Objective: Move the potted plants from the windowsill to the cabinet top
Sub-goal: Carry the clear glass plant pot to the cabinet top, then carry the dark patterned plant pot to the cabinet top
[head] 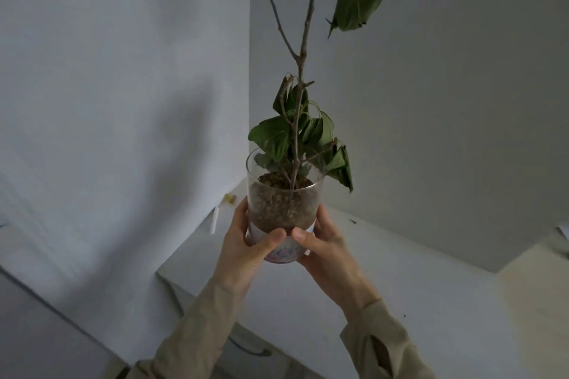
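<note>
A clear glass pot [283, 203] filled with brown pebbles and soil holds a thin woody plant [300, 80] with drooping green leaves. I hold the pot upright in the air with both hands, above the white cabinet top [415, 280]. My left hand [249, 243] wraps its left side and my right hand [323, 243] its right side, with the thumbs nearly meeting at the front near the base. The plant's stem runs up past the top of the frame.
The cabinet top sits in a corner between two white walls. A small white stick [214, 220] and a small yellow object [229, 197] lie at its far left by the wall. A dark drawer handle [249, 348] shows on the cabinet front below.
</note>
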